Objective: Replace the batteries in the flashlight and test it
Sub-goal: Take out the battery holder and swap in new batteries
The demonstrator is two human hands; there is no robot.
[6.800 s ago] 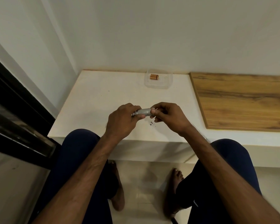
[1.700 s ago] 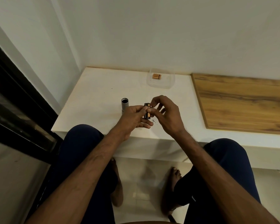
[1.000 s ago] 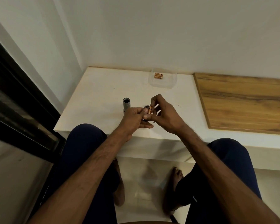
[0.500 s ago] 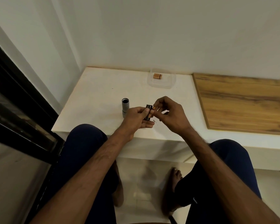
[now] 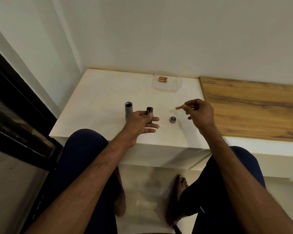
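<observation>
Flashlight body point(image 5: 128, 110) open, upright near surface point(image 5: 100, 98) front edge, tail cap point(image 5: 172, 119) lying separate. Left hand point(image 5: 139, 123) grip holds black battery holder point(image 5: 149, 114), right hand point(image 5: 200, 114) grip pinches one battery point(image 5: 178, 108). Fresh batteries point(image 5: 162, 79) untouched in clear tub point(image 5: 178, 86), back edge. Reload, reassembly, test all left imo.

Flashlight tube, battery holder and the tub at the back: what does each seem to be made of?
The flashlight tube looks like metal, perhaps aluminium: even matte grey with a soft sheen. The battery holder gripped in the left hand looks like black plastic, dull and unreflective, though too small to be sure. The tub is likely clear plastic: the white tabletop shows through its walls.
</observation>
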